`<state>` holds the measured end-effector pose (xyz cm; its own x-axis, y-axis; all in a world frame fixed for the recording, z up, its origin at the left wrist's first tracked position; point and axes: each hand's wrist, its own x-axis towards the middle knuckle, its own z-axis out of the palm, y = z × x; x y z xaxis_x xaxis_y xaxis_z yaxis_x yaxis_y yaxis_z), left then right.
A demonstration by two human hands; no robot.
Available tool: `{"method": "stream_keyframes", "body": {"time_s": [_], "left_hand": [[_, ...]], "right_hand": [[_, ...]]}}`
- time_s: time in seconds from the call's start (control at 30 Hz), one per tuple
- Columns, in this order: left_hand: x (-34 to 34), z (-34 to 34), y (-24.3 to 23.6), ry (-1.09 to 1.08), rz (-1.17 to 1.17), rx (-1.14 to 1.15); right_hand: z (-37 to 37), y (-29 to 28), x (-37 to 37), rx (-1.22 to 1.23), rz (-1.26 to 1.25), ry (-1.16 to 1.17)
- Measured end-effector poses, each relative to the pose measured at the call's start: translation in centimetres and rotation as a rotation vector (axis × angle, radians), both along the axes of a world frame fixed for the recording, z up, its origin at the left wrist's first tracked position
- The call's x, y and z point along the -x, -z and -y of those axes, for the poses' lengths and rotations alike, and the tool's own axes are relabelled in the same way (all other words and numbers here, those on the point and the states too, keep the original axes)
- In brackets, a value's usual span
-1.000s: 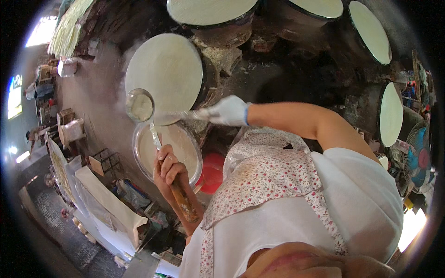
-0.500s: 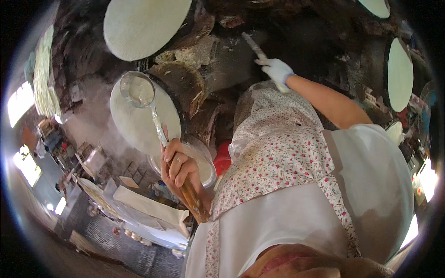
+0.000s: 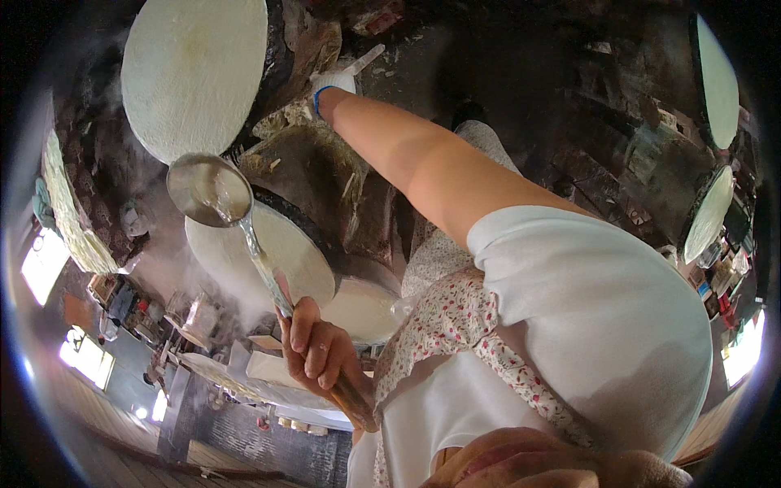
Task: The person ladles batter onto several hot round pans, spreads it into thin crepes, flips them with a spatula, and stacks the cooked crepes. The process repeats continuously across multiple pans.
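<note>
My left hand [image 3: 321, 350] is closed round the wooden handle of a long metal ladle [image 3: 210, 191]. The ladle's bowl hangs over the gap between two big round white surfaces, with wet pale residue inside. Farther off is the upper white round [image 3: 195, 81]; nearer lies the steaming white round [image 3: 272, 256]. My right arm reaches across to the left. My right hand [image 3: 335, 82], in a white glove with a blue cuff, is closed on a flat pale stick [image 3: 366, 59] near the upper round's dark rim. Most of its fingers are hidden.
Another pale round [image 3: 362, 309] lies beside my apron. Blackened stove edges [image 3: 305, 154] with crusted pale scraps stand between the rounds and me. More white rounds [image 3: 716, 89] are at the far right. Pale strips [image 3: 69, 203] hang at the left, and steam drifts there.
My right hand has swung left with the stick, toward the upper round. The ladle's bowl has shifted left and slightly nearer, and the view has turned. Less white shows in the bowl.
</note>
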<state>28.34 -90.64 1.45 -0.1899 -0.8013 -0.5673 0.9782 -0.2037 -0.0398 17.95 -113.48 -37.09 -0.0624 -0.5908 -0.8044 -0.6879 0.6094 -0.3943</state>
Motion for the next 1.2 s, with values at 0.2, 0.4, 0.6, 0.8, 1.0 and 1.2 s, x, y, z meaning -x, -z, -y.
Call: {"method": "stream_keyframes", "body": {"time_s": [0.2,0.4,0.6,0.8,1.0,1.2], "left_hand": [[-1.4,0.2,1.0,0.007,0.067,-0.044],[-2.2,-0.1,1.5,-0.015,0.106,-0.026],[-2.1,0.0,1.5,0.001,0.154,-0.025],[-1.6,0.4,0.2,0.139,0.052,-0.007],[-3.7,1.8,-0.9,0.344,-0.098,0.050],[-3.1,4.9,-2.8,0.676,-0.153,0.098]], "right_hand": [[2.6,4.7,-2.1,0.062,-0.169,-0.309],[1.1,4.1,-2.3,0.104,-0.180,-0.350],[0.0,3.0,-1.0,0.130,-0.198,-0.397],[-10.8,1.5,2.9,0.137,-0.288,-0.718],[-29.2,-9.1,12.0,0.091,0.061,0.096],[-36.9,-24.3,20.0,0.656,-0.165,0.326]]}}
